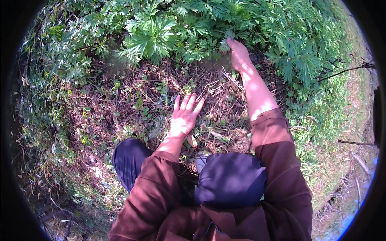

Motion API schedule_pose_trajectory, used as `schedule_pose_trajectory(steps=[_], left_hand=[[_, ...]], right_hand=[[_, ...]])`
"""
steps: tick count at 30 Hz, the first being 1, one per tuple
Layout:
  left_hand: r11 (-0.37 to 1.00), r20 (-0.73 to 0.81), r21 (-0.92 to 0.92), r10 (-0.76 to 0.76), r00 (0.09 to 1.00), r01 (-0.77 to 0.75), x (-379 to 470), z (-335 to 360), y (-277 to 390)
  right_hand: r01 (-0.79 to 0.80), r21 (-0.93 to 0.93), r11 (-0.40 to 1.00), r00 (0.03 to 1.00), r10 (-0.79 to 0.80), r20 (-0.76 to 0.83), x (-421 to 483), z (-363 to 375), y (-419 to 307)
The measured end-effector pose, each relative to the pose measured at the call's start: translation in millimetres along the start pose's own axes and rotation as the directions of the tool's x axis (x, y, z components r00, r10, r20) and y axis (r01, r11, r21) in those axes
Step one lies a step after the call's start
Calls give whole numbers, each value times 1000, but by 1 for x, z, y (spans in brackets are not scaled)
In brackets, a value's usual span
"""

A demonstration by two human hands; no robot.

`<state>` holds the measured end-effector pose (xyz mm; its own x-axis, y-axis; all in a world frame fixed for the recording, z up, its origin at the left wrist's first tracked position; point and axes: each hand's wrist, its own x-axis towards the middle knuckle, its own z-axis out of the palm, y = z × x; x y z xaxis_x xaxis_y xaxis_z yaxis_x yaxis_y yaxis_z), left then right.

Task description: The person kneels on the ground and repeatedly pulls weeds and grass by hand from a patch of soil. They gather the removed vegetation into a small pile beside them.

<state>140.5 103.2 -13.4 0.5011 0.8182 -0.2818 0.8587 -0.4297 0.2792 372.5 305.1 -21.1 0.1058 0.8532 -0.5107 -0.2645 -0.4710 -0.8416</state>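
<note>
My left hand (pixel 184 116) is palm down with its fingers apart, over or on a patch of dry stems (pixel 211 87), and nothing shows in it. Small green seedlings (pixel 162 87) grow just beyond its fingertips. My right hand (pixel 239 55) reaches farther out, to the edge of dense leafy green plants (pixel 153 39) with deeply cut leaves. Its thumb lies against a pale, silvery leaf (pixel 225 44). The other fingers are hidden, so whether they grip a stem cannot be seen. Beside my left wrist is a small tan object (pixel 192 141), too unclear to name.
My knees in dark trousers (pixel 230 177) are bent close below my arms, with a pale shoe (pixel 200 161) between them. At the right, a thin dark twig (pixel 346 72) juts inward, and a short bare stick (pixel 355 142) lies lower. Grass and weeds (pixel 51 150) cover the left side.
</note>
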Motion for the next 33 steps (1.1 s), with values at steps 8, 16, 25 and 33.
schedule_pose_trajectory(steps=[8,16,25,33], left_hand=[[998,-70,-58,23,997,-27,-2,1,-3],[999,-117,-10,29,993,-31,-2,3,-3],[999,-161,30,44,986,-40,-3,9,-3],[991,-324,-19,118,939,-131,-6,16,-7]], right_hand=[[-45,81,996,921,73,-382,-34,12,-5],[-32,266,963,982,80,-170,-110,2,0],[299,-62,952,830,-292,-476,-153,-75,-22],[591,-746,308,738,-579,346,-60,20,-41]])
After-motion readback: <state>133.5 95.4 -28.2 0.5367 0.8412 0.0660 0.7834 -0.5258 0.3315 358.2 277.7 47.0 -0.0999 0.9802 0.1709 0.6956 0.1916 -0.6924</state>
